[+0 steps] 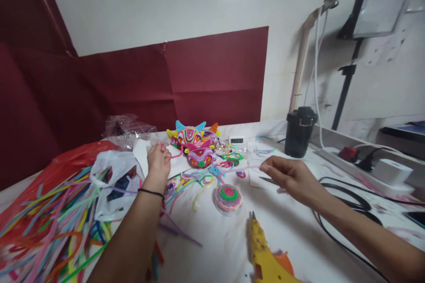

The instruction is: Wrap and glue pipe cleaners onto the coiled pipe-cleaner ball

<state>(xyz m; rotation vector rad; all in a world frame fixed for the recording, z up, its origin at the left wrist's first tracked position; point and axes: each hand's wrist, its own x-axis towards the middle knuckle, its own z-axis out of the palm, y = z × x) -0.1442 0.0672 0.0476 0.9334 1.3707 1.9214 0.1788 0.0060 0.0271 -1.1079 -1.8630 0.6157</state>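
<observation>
My left hand (159, 159) is closed, fingers curled, with a pink pipe cleaner (177, 155) coming out of it on the right. My right hand (287, 172) pinches the end of a pale lilac pipe cleaner (245, 168), stretched leftwards over the table. Beneath the right hand lie scissors with large black handles (357, 201). Between the hands is a round piece coiled in pink, green and red (229, 198). Behind it sit colourful animal heads (191, 137) with blue and orange horns, and a light blue knotted piece (215, 171).
Many loose pipe cleaners (63, 216) spread over a red bag (78, 159) at left, beside a white plastic bag (114, 185). A yellow glue gun (262, 247) lies in front. Farther back stand a small digital display (236, 140) and a black cup (299, 132); a power strip (365, 177) is at right.
</observation>
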